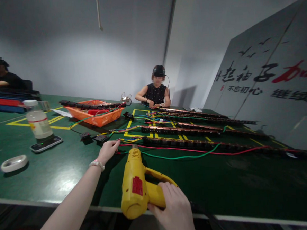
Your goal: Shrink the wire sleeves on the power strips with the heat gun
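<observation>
My right hand (173,205) is wrapped round the handle of a yellow heat gun (135,180), whose nozzle points away from me toward a bundle of coloured wires (126,144). My left hand (108,150) reaches forward, its fingers pinched on the red wire (171,148) just ahead of the nozzle. The wires run into long black strips (186,144) lying across the green table (55,169).
A bottle (38,120) stands on a phone (46,143) at left, with a tape roll (14,163) nearer the edge. An orange tray (96,115) holds more strips. One person sits across the table (156,90); another sits far left (0,74).
</observation>
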`<state>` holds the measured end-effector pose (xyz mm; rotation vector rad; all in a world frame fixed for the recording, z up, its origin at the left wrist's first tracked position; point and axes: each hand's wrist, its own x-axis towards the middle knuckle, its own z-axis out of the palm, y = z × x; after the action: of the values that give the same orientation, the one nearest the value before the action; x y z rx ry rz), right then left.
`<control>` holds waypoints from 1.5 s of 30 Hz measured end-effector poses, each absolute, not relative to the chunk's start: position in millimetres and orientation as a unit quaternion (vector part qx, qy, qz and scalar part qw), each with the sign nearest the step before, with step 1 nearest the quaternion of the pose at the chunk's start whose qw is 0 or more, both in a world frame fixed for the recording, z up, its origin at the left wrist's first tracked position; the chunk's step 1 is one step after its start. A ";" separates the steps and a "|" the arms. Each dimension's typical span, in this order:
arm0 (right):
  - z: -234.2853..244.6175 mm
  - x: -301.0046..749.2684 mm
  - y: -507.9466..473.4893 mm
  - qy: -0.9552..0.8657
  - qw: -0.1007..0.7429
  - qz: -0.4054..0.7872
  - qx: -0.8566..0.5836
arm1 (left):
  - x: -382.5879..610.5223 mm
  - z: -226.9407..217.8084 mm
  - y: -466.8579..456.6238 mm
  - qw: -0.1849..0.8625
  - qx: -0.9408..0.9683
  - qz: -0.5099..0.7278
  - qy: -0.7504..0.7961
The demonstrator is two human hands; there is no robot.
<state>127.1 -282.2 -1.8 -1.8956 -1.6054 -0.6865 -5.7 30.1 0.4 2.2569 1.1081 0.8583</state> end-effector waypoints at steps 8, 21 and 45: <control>-8.6 167.5 -311.7 -0.575 0.245 -0.299 -0.721 | -6.0 1.9 26.9 0.244 0.819 0.309 0.418; 0.9 181.3 -333.2 -0.543 0.187 -0.352 -0.740 | -3.1 1.6 26.2 0.239 0.819 0.312 0.418; -6.4 82.9 -260.0 -0.575 0.278 -0.298 -0.709 | -2.5 -3.0 32.8 0.217 0.840 0.284 0.409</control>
<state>82.9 -260.0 -6.4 -1.9040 -1.5438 -0.8008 -2.5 32.8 -3.0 2.3257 1.1333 0.7875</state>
